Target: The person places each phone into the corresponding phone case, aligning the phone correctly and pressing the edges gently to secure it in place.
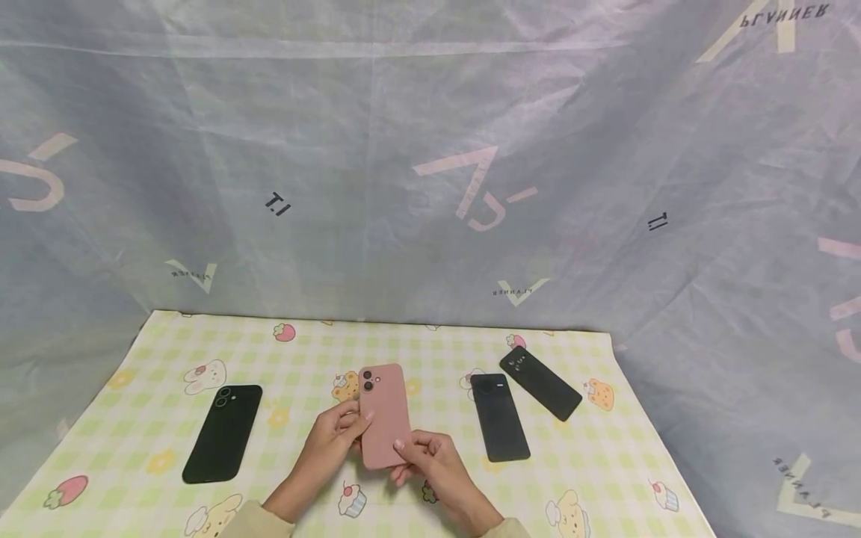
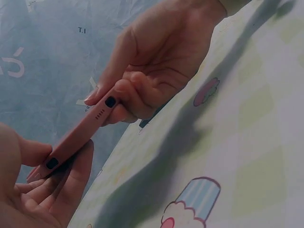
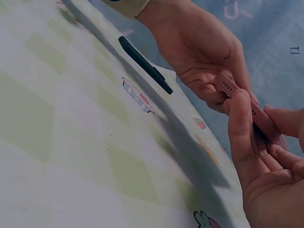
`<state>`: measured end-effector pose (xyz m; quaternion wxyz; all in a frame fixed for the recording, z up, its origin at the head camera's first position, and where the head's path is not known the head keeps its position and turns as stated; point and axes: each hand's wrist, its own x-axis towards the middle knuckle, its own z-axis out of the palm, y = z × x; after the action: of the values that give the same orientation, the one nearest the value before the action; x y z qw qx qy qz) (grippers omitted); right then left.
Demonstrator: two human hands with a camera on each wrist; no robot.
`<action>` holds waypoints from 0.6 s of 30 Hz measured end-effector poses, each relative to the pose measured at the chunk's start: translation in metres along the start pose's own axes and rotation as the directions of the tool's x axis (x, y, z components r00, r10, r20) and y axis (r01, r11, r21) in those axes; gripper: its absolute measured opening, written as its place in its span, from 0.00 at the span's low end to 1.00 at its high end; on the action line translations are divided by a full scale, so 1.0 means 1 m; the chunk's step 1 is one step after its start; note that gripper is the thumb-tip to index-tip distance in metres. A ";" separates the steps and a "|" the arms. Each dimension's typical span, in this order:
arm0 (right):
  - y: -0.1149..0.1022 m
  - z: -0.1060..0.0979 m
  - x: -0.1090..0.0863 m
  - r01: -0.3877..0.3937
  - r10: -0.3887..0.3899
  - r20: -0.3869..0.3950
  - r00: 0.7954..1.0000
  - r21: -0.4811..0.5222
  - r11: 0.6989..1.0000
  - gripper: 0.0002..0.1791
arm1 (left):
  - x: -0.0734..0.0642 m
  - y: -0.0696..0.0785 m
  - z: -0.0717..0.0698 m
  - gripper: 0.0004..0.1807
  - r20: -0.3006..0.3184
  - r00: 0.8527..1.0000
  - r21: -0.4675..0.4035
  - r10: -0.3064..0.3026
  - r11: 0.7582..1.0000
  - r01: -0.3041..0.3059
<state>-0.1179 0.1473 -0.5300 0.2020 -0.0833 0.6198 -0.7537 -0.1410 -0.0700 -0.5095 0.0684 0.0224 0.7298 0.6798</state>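
Observation:
A pink phone (image 1: 386,422) is held up over the table, its back and two camera lenses facing up in the head view. My left hand (image 1: 327,439) pinches its left edge, thumb on the back and fingers underneath. At the lower right corner my right hand (image 1: 440,465) grips it the same way. Seen edge-on in the left wrist view, the phone (image 2: 78,135) shows small holes and dark cutouts along its side. The right wrist view also has both hands around the phone (image 3: 268,123), with part of it hidden by fingers.
On the left lies a black phone (image 1: 223,435), back up. Two dark phones lie to the right, a nearer one (image 1: 501,418) and a slanted one (image 1: 541,382) behind it. A checked cloth (image 1: 303,508) covers the table, with a grey printed curtain (image 1: 377,224) behind.

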 end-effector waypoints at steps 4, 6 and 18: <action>0.000 0.001 0.000 -0.008 0.008 0.000 1.000 -0.001 1.000 0.18 | 0.000 -0.001 -0.001 0.21 0.010 1.000 0.002 0.003 1.000 -0.003; 0.000 0.001 0.000 -0.015 0.015 -0.002 1.000 -0.007 1.000 0.18 | 0.001 -0.002 -0.001 0.19 0.013 1.000 0.009 0.006 1.000 -0.006; -0.002 0.000 0.003 -0.026 0.026 0.008 1.000 -0.026 0.999 0.18 | 0.003 -0.002 -0.002 0.12 0.007 1.000 0.028 0.023 0.999 -0.023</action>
<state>-0.1211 0.1459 -0.5288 0.2133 -0.0809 0.6297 -0.7426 -0.1443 -0.0718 -0.5112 0.0629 0.0340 0.7386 0.6703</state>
